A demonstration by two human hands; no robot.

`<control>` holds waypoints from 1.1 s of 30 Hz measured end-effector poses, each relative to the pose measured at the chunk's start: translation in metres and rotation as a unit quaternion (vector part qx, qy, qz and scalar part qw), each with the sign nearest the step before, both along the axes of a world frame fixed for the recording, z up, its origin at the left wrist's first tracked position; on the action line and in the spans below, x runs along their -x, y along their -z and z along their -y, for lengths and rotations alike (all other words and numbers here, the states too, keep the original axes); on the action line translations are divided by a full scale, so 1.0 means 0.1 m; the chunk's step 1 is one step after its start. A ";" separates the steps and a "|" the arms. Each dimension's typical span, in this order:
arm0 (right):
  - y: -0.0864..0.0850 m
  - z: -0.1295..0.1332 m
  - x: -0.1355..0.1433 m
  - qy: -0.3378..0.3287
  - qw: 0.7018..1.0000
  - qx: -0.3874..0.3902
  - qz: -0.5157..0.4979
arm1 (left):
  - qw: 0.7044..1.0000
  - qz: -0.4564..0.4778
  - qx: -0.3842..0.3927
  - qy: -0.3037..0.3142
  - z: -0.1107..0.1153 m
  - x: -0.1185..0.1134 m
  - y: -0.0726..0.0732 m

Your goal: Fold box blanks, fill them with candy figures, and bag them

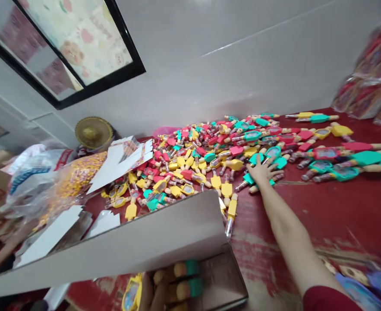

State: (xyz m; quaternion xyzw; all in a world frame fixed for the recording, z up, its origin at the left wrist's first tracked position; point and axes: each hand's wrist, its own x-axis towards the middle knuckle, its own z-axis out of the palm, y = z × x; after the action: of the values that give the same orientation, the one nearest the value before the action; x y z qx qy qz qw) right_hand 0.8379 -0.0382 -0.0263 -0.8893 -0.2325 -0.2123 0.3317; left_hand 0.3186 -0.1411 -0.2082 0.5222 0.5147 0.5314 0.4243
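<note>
My right hand [263, 172] reaches out over the table, fingers spread, on top of several green plastic toys [272, 152] with clear tubes and round beige ends. Low in the view, my left hand [156, 291] is at the open cardboard box [224, 276], its fingers bent and partly hidden in shadow. Beside those fingers, toys with beige balls and green collars [193, 287] lie in the box. Just left of the hand is a yellow toy [132, 293]. What the left fingers close on cannot be made out.
A heap of red, yellow and green toys [190, 162] spreads along the wall on the red table [294, 216]. Flat white cartons [119, 160] and a bag of small yellow pieces [80, 172] lie left. Another person's arm [11, 246] is at far left. Purple toys [365, 285] sit lower right.
</note>
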 end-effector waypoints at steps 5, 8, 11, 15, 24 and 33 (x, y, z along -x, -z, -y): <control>0.58 0.57 0.49 -0.051 0.993 0.102 0.035 | 0.999 0.003 -0.028 0.044 0.02 -0.06 -0.10; 0.86 1.04 1.00 -0.074 0.982 0.173 0.014 | 0.995 0.008 -0.050 0.082 -0.04 -0.04 -0.11; 0.95 1.54 1.42 -0.114 0.965 0.235 0.006 | 0.991 0.032 -0.064 0.113 -0.09 -0.03 -0.15; 0.89 2.23 1.79 -0.135 0.949 0.285 0.019 | 0.981 0.089 -0.069 0.157 -0.10 -0.05 -0.24; 1.62 3.09 2.64 -0.055 0.961 0.261 -0.072 | 0.961 0.182 -0.143 0.154 0.03 0.01 -0.11; 0.93 3.38 3.64 -0.279 0.929 0.239 0.052 | 0.957 0.174 -0.164 0.167 0.12 -0.11 -0.15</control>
State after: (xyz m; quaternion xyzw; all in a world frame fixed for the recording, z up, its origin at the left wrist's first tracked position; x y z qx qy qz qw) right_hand 0.4737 -0.3762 -0.1192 -0.8292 -0.5321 -0.0952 0.1425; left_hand 0.3299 -0.1533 -0.1935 0.5622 0.2441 0.6130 0.4985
